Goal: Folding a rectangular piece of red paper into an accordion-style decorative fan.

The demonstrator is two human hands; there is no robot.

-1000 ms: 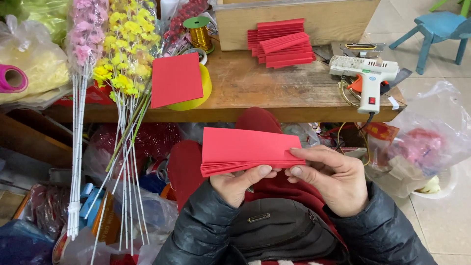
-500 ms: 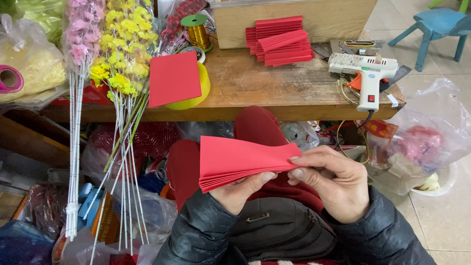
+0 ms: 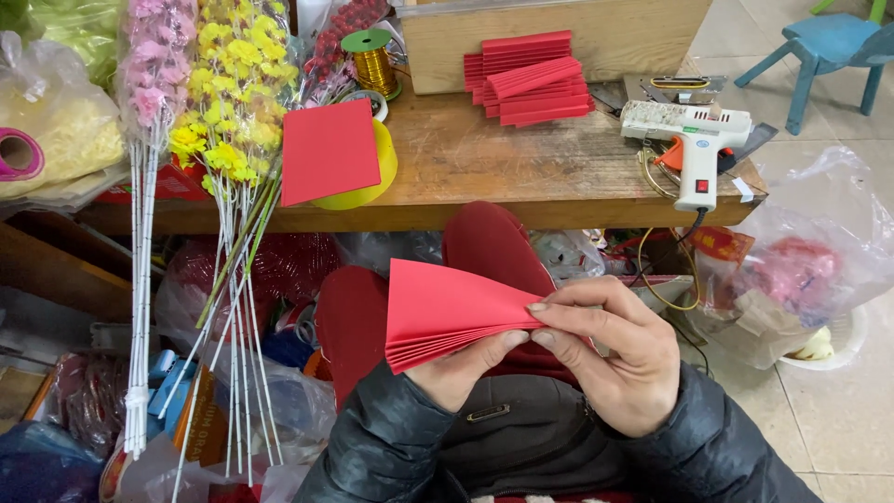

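A folded stack of red paper [image 3: 447, 312] fans out to the left above my lap. My left hand [image 3: 461, 373] holds it from below, thumb pressed on the right corner. From the right, my right hand [image 3: 615, 349] pinches that same corner with thumb and fingers. The free edges of the sheets spread apart at the left. On the wooden bench [image 3: 521, 177] ahead lie a pile of folded red paper strips [image 3: 531, 79] and a single red sheet [image 3: 328, 151] resting on a yellow round object [image 3: 377, 177].
A white glue gun [image 3: 694, 140] lies on the bench's right end, its cord hanging down. Pink and yellow artificial flower stems [image 3: 214, 102] lean at the left. A gold ribbon spool [image 3: 372, 61], plastic bags [image 3: 801, 270] and a blue stool [image 3: 829, 47] stand around.
The red paper stack was flat and closed; its left edges have spread into a fan and tilted, while both hands keep the right corner pinched.
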